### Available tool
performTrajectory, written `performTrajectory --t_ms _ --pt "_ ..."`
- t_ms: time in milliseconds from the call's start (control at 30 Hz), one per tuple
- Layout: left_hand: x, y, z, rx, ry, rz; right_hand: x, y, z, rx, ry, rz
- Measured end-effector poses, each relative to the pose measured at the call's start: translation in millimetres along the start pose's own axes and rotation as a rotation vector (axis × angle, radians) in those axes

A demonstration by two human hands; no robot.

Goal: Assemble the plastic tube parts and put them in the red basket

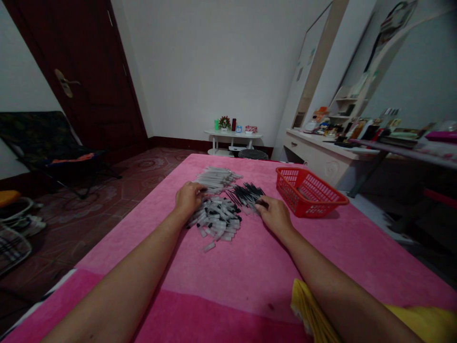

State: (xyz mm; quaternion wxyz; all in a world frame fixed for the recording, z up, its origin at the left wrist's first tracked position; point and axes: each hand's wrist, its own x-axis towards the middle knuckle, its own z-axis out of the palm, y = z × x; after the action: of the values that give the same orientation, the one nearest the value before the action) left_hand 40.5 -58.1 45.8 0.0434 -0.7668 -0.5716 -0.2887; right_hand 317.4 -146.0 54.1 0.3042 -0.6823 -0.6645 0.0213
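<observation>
From the head view: works at three loose heaps, all left of the red basket (313, 209) on a pink cloth (228, 271). Has the left hand (188, 200), fingers curled, well to the left of the basket, at the near edge of the pale sticks (216, 178) and just beside the short cap-like pieces (218, 219). Has the right hand (275, 214) just left of the basket, thumb and fingers bent in at the near end of the dark thin sticks (247, 194). Holds the two hands well apart from each other; cannot tell of anything pinched in either. Seems, by judgement, to be at the picking-up step, with each hand at a different heap left of the basket. Probably calls next for a light fingertip pinch on one piece per hand, lifting clear without dragging neighbours toward the basket.
</observation>
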Motion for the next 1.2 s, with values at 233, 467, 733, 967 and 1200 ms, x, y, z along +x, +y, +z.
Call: performTrajectory --t_ms 233,467,733,967,1200 --pt "1.0 0.4 -0.9 0.066 0.057 0.184 1.5 0.7 -5.0 -0.131 0.027 -0.116" --pt "0.5 14.9 -5.0 0.003 0.111 0.421 4.4 -11.5 -21.9 -0.189 0.159 -0.265" --pt "-4.3 28.2 2.5 -0.221 0.168 0.322 -4.5 -28.1 0.8 0.129 0.127 -0.197" --pt "-2.6 22.2 9.4 -0.405 0.197 0.061 -1.4 -26.4 16.8 -0.058 0.011 -0.287" --pt "-3.5 24.6 10.1 -0.379 0.196 0.084 7.6 -29.8 24.8 -0.193 -0.059 -0.307"
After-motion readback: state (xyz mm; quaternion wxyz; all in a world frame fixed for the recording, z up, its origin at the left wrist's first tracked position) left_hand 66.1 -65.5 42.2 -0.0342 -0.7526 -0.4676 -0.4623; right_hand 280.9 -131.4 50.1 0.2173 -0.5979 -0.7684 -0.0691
